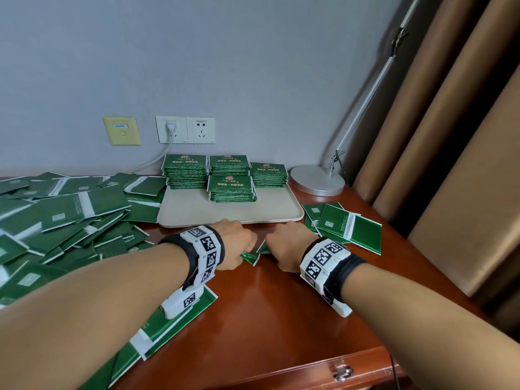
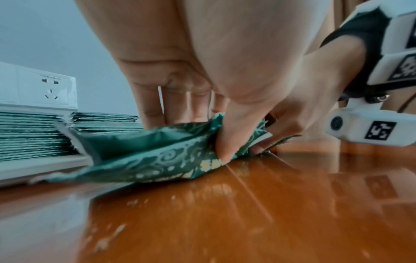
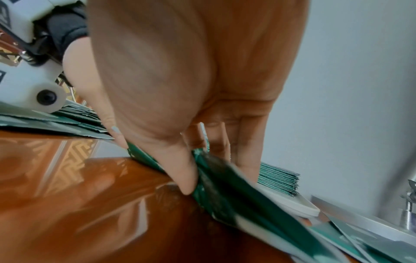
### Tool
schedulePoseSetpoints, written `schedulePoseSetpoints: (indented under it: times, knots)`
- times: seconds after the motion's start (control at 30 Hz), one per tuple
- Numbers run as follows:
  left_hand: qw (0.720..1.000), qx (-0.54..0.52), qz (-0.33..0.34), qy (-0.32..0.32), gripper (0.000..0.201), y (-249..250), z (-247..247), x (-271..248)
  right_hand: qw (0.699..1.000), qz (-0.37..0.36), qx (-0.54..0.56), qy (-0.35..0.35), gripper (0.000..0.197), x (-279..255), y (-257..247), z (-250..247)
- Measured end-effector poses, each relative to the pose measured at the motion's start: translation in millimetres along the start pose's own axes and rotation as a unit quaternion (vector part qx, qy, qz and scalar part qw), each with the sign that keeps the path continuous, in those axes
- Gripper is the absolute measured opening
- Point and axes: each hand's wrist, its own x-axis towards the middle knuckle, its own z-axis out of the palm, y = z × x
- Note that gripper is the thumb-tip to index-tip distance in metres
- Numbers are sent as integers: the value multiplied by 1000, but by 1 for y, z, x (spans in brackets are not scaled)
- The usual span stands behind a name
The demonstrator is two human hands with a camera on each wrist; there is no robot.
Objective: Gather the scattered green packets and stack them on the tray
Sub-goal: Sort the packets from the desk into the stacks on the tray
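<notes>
Left hand [image 1: 239, 243] and right hand [image 1: 289, 246] each pinch a green packet [image 2: 146, 156] low over the desk (tray [image 1: 197, 215] just beyond the knuckles); the crumpled foil may slip or land skewed.

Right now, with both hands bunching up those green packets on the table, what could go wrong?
1. The left hand and right hand pinch the held packets so they crumple; they may stack unevenly.
2. The four stacks on the tray stand close together; setting the bundle down could topple one.
</notes>
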Motion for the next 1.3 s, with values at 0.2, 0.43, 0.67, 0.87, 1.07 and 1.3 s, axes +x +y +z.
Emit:
schedulePoseSetpoints:
  times: [0.2, 0.43, 0.67, 0.87, 1.07, 1.3]
  knots:
    - [998, -44, 9, 36, 16, -23, -35, 6, 999, 1, 52, -5, 18, 15, 29, -18]
    - [972, -67, -68, 214, 24, -92, -86, 31, 990, 47, 58, 121, 25, 65, 85, -68]
    - [972, -13, -49, 229, 31, -126, -70, 81, 975, 128, 79, 164, 31, 148, 125, -75]
    - [985, 16, -17, 173, 35, -134, -54, 112, 974, 151, 83, 149, 39, 207, 148, -60]
    - [991, 4, 1, 132, 43, -139, -43, 127, 981, 130, 98, 109, 37, 237, 151, -28]
    - [993, 0, -10, 114, 52, -144, -35, 129, 983, 84, 138, 84, 38, 241, 151, -16]
